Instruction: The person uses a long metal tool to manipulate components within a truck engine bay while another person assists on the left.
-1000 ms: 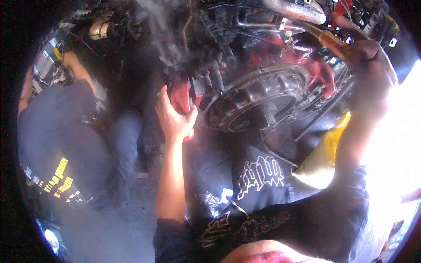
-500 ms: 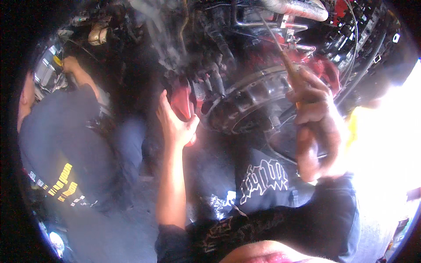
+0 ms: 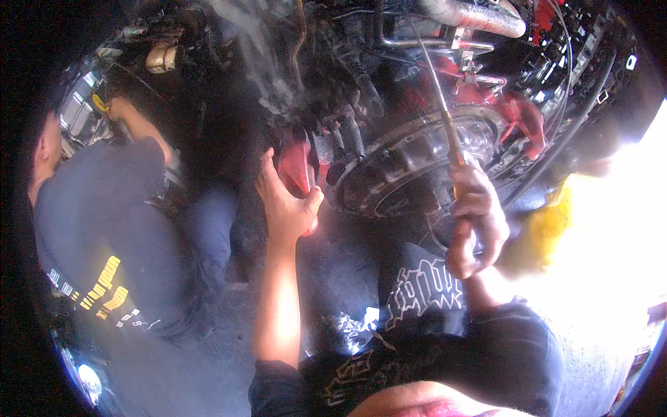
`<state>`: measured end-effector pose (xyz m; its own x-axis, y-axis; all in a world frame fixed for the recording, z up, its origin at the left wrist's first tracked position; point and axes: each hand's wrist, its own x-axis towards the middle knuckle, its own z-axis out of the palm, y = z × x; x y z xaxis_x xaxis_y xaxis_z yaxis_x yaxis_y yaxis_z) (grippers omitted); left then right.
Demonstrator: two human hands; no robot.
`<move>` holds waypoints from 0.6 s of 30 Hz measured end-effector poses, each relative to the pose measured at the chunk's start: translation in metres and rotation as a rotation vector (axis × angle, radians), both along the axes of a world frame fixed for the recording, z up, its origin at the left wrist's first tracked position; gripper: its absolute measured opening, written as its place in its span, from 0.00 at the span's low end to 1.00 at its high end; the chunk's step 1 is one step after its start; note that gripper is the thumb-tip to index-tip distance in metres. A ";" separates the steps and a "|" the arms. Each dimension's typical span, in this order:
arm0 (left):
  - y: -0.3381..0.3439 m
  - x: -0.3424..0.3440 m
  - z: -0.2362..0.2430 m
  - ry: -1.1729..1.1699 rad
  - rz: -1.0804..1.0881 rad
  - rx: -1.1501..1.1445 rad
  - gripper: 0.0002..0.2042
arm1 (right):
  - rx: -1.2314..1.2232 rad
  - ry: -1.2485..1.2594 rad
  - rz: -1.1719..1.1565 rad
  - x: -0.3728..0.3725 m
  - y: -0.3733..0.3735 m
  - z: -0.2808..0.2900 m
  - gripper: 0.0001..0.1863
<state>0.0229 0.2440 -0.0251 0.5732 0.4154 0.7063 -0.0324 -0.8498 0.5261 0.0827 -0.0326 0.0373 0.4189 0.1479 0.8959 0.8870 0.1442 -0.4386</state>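
Note:
My right hand (image 3: 478, 215) is closed round the amber handle of a long screwdriver (image 3: 451, 133). The thin shaft points up and away, passing in front of a round dark metal housing (image 3: 399, 156) with a ribbed rim. Whether the tip touches anything cannot be made out against the dark pipework. Farther left, my left hand (image 3: 286, 212) grips a red metal part (image 3: 294, 165) of the machinery, thumb to the right and a finger stretched up its left side. The other fingers are mostly hidden behind it.
A person in a dark shirt (image 3: 132, 229) works at the left, one hand on something yellow (image 3: 99, 103). Overhead run a thick pale pipe (image 3: 479, 17), thin metal tubes and a red bracket (image 3: 524, 121). Cables (image 3: 566, 118) hang at the right. Strong light washes out the right side.
My right hand has moved left with the screwdriver, whose shaft now stands steeper across the housing. My left hand keeps its grip on the red part.

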 end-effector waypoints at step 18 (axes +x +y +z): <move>0.007 -0.007 0.002 0.058 0.003 0.028 0.47 | 0.078 0.874 0.463 0.001 -0.016 -0.042 0.47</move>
<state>0.0159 0.2514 -0.0229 0.6125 0.3975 0.6832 -0.0003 -0.8642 0.5031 0.0837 -0.0487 -0.0051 0.8527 0.4179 0.3133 0.1047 0.4509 -0.8864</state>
